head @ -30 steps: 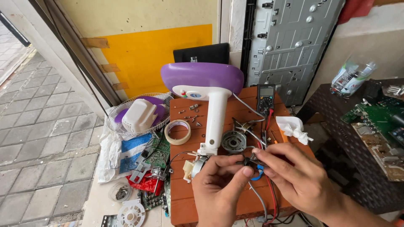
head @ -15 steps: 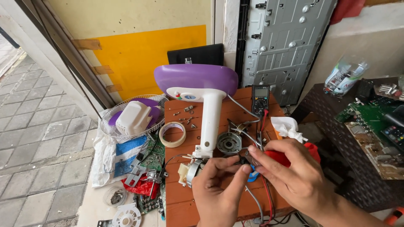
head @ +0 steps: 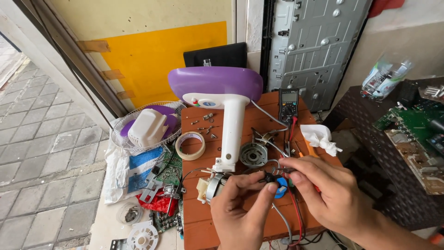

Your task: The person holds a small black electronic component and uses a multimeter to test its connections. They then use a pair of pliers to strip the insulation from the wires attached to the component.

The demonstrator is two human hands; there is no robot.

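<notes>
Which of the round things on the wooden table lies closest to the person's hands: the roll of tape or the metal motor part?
The round grey metal motor part lies just above the left hand; the cream tape roll sits farther left.

bright soft daylight, faint shadows, sharp focus, wide-angle edges

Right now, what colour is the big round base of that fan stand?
Purple on top, white underneath: the fan base, seen clearly in the head view.
</notes>
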